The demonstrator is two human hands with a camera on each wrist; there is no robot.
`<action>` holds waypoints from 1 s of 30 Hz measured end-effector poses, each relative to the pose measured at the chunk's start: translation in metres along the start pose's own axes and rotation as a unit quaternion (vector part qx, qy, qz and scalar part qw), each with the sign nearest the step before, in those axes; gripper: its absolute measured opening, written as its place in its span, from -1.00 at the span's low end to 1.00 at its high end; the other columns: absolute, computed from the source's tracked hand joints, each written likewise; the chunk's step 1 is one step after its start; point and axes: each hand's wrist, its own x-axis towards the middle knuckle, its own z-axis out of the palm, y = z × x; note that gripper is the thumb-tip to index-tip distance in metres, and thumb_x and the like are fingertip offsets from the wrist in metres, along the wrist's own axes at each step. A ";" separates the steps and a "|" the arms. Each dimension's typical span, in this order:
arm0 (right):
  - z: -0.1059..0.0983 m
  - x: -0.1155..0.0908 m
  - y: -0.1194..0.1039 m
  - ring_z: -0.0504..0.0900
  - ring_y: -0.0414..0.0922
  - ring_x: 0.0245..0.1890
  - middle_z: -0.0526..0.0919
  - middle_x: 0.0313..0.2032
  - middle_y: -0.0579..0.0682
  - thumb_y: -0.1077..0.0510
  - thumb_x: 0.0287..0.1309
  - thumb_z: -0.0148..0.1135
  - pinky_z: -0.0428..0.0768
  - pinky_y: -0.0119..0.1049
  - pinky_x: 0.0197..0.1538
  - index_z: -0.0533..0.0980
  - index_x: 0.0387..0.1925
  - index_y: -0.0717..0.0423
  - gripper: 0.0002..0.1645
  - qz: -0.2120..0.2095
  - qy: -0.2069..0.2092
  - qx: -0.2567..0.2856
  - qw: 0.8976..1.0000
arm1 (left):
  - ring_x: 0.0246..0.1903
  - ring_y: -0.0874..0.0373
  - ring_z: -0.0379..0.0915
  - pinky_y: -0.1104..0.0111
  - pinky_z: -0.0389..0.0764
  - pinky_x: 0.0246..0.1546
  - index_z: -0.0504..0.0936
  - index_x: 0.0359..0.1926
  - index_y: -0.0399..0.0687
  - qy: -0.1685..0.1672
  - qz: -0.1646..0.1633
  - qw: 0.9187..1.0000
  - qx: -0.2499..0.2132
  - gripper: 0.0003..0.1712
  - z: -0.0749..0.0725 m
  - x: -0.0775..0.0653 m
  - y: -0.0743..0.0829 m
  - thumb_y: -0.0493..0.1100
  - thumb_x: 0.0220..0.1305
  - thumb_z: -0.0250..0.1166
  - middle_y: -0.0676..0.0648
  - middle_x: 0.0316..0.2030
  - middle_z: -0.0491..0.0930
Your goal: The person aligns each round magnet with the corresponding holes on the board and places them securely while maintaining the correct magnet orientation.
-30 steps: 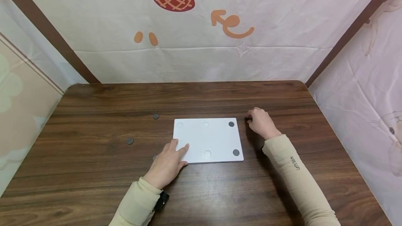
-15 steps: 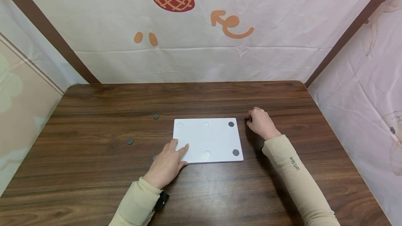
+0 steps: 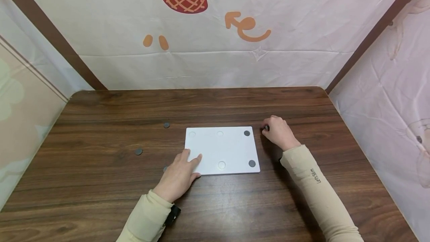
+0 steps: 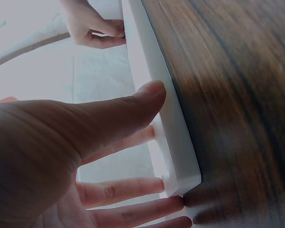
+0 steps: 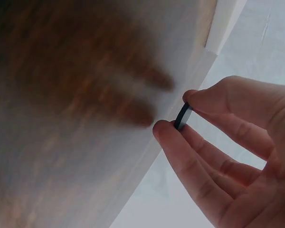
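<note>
A white rectangular board with shallow round recesses lies mid-table. Dark grey discs fill its two right-hand recesses, the upper disc and the lower disc. My left hand rests on the board's lower left corner with fingers spread; in the left wrist view the thumb presses its front side. To the right of the board, my right hand pinches another dark disc by its edges between thumb and index finger, just over the tabletop.
Left of the board, loose dark discs lie on the brown wooden table: a far disc, a nearer disc, and one disc partly hidden by the left hand. A printed white cloth hangs behind the table.
My right hand has shifted very slightly to the left, and the disc in its fingers shows a little more. The left hand and the board stay in place.
</note>
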 end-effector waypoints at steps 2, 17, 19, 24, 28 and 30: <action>-0.001 0.000 -0.001 0.56 0.03 -0.38 0.60 -0.28 0.21 0.33 0.08 0.25 0.56 -0.08 -0.28 0.67 -0.32 0.26 -0.88 -0.003 -0.001 0.007 1.000 | 0.05 -0.36 0.43 0.05 0.63 -0.30 0.59 0.12 -0.23 -0.001 -0.002 1.000 0.000 -0.49 0.000 0.000 0.000 -0.17 0.13 0.40 -0.46 0.10 0.38; 0.000 0.000 -0.005 0.56 0.02 -0.42 0.59 -0.29 0.19 0.41 0.07 0.19 0.56 -0.10 -0.31 0.67 -0.30 0.24 -0.81 -0.021 0.006 0.014 1.000 | 0.04 -0.35 0.43 0.07 0.64 -0.33 0.59 0.11 -0.23 0.003 0.003 1.000 0.002 -0.49 0.000 -0.001 0.000 -0.18 0.12 0.41 -0.45 0.09 0.38; 0.000 0.000 -0.005 0.56 0.01 -0.42 0.60 -0.29 0.19 0.40 0.08 0.19 0.56 -0.09 -0.31 0.68 -0.29 0.24 -0.81 -0.024 0.007 0.012 1.000 | 0.04 -0.35 0.44 0.07 0.64 -0.33 0.59 0.11 -0.23 0.003 0.003 1.000 0.003 -0.49 0.000 -0.001 0.000 -0.18 0.12 0.41 -0.45 0.09 0.38; 0.000 0.001 -0.008 0.57 0.01 -0.41 0.62 -0.29 0.17 0.38 0.08 0.20 0.57 -0.07 -0.30 0.69 -0.28 0.20 -0.80 -0.024 0.007 -0.001 1.000 | 0.03 -0.35 0.44 0.06 0.64 -0.32 0.59 0.11 -0.23 0.004 0.004 1.000 0.001 -0.49 0.000 -0.001 -0.001 -0.18 0.12 0.41 -0.45 0.09 0.38; 0.000 0.001 -0.010 0.60 0.01 -0.39 0.63 -0.29 0.15 0.36 0.09 0.22 0.59 -0.06 -0.30 0.68 -0.26 0.20 -0.81 -0.025 0.008 -0.004 1.000 | 0.03 -0.35 0.44 0.08 0.64 -0.35 0.59 0.11 -0.23 0.007 0.007 1.000 0.002 -0.49 0.000 -0.001 -0.001 -0.18 0.12 0.41 -0.45 0.08 0.39; 0.000 0.002 -0.011 0.60 0.01 -0.37 0.63 -0.28 0.15 0.36 0.09 0.22 0.59 -0.06 -0.29 0.68 -0.26 0.20 -0.81 -0.029 0.011 -0.002 1.000 | 0.03 -0.34 0.44 0.09 0.63 -0.36 0.59 0.11 -0.23 0.008 0.008 1.000 0.003 -0.48 0.000 -0.001 -0.001 -0.18 0.12 0.41 -0.45 0.08 0.39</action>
